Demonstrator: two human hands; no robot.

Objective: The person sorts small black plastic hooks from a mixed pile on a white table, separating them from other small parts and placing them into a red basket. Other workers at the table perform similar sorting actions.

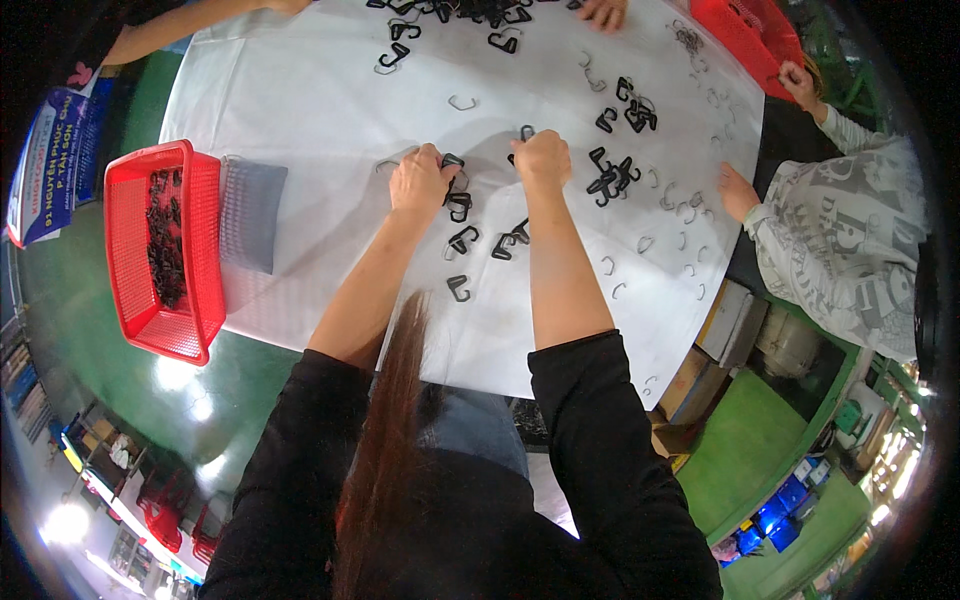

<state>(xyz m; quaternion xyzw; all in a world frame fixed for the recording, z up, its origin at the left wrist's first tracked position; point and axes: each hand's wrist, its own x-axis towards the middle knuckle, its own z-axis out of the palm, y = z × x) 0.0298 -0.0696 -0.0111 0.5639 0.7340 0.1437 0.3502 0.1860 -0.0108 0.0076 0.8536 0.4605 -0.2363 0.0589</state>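
My left hand point(418, 182) is closed over the white table, its thumb and fingers at a black hook-shaped clip point(453, 161). Ahead and to the right, my right hand point(543, 160) has its fingers curled together at another dark clip point(526, 132), which the hand partly hides. Between my forearms lie several loose black clips point(459, 207), some with thin wire pieces beside them. A single wire piece point(462, 103) rests beyond my hands. To the right of my right hand is a small cluster of black clips point(613, 178).
A red basket point(208, 260) holding black clips stands at the table's left edge, beside a grey pouch point(252, 215). Across the white table point(330, 120), another person's hand point(604, 14) is near a dark pile point(470, 8). At right, a person in a patterned sleeve point(840, 250) sits near a red tray point(745, 40).
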